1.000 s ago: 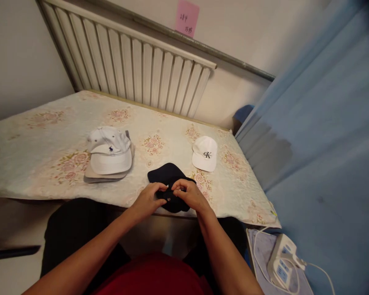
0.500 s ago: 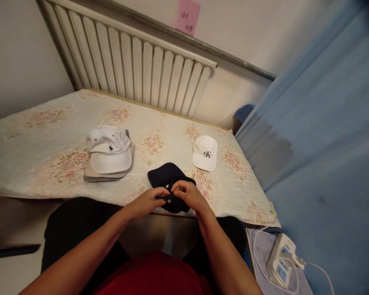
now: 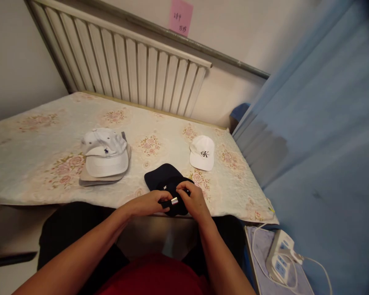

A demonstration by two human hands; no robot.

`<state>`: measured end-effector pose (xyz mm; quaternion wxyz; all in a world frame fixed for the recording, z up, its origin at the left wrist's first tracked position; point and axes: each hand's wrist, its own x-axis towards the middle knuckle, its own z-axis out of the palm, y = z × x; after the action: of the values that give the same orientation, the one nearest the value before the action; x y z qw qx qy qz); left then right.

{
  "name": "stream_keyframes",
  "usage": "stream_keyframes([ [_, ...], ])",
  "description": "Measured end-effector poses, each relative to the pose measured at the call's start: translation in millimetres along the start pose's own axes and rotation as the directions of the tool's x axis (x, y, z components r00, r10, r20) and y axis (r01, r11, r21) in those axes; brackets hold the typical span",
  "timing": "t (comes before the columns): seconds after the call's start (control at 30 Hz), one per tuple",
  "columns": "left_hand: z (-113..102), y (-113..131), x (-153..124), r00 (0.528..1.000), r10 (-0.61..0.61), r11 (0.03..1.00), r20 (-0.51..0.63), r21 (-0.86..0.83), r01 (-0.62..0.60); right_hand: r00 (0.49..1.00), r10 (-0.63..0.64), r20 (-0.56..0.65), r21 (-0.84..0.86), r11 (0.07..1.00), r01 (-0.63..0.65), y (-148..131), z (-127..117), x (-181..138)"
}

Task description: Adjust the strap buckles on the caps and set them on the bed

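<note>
A dark navy baseball cap (image 3: 161,175) lies at the near edge of the bed, its brim toward the back left. My left hand (image 3: 150,202) pinches the cap's back strap, where a shiny metal buckle (image 3: 174,200) shows at the strap's end. On the other side, my right hand (image 3: 193,198) is closed at the cap's back edge; its fingertips are pressed together there, and what exactly they grip is partly hidden. To the left rests a stack of caps, topped by a white cap (image 3: 106,157) with a small dark logo. A smaller white cap (image 3: 203,153) with black letters sits behind at the right.
The caps lie on a floral bed cover (image 3: 160,127). A white radiator (image 3: 126,61) runs along the wall behind. At the right hangs a blue curtain (image 3: 320,143); below it, a power strip (image 3: 279,258) with cables lies on a small stand.
The strap's metal buckle has come into plain view beside my left fingers. My hands have moved slightly apart. The whole view has shifted a little.
</note>
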<state>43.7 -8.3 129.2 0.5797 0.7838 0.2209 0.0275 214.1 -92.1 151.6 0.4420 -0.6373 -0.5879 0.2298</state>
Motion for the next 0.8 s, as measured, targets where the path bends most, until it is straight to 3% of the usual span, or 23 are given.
stream_keyframes([
  [0.1,-5,9,-7,0.993,0.023,0.996,0.112,0.086,-0.033,0.991,-0.01,-0.13,0.018,1.0,0.013,2,-7,-10],
  [0.27,-12,18,-13,0.965,0.095,0.993,0.245,0.05,-0.111,0.979,0.044,-0.2,0.103,0.994,-0.023,10,-11,-22],
  [0.4,-11,22,-8,0.968,0.092,0.995,0.235,0.003,-0.096,0.97,0.091,-0.224,0.17,0.984,-0.053,16,-11,-27],
  [0.63,-1,23,10,0.978,-0.069,0.991,0.195,0.129,0.044,0.956,0.142,-0.255,0.245,0.966,-0.078,18,-21,-32],
  [0.8,-8,39,18,0.994,-0.065,0.997,0.088,-0.04,0.069,0.934,0.152,-0.323,0.296,0.954,-0.053,17,-34,-37],
])
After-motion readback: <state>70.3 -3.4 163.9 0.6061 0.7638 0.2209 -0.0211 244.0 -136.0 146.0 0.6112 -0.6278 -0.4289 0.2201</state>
